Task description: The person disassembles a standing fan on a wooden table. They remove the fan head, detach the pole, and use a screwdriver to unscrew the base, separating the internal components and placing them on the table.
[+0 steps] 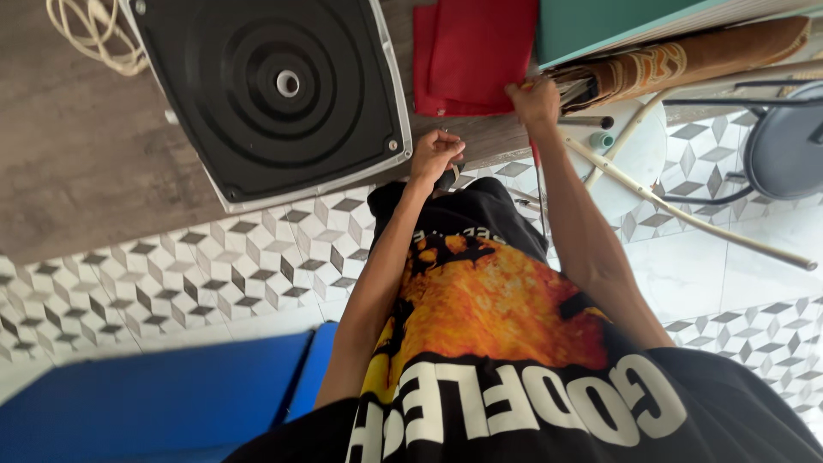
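Note:
My left hand (433,154) is closed around a small dark object (452,177) with a metal bit, held at the edge of the wooden tabletop (77,154). My right hand (533,99) is clenched on dark strips (577,90) that stick out of the end of a rolled brown patterned mat (686,56), right beside a red folded cloth (471,51). What the strips are cannot be made out. A black square plate with a white rim and a central hole (274,94) lies on the tabletop left of my left hand.
A coil of white rope (86,34) lies at the top left. A teal board (600,26) rests above the mat. A white round stool (639,154), a long pale rod (703,225) and a dark stool (784,146) stand on the patterned tile floor. Blue padding (154,403) is at the lower left.

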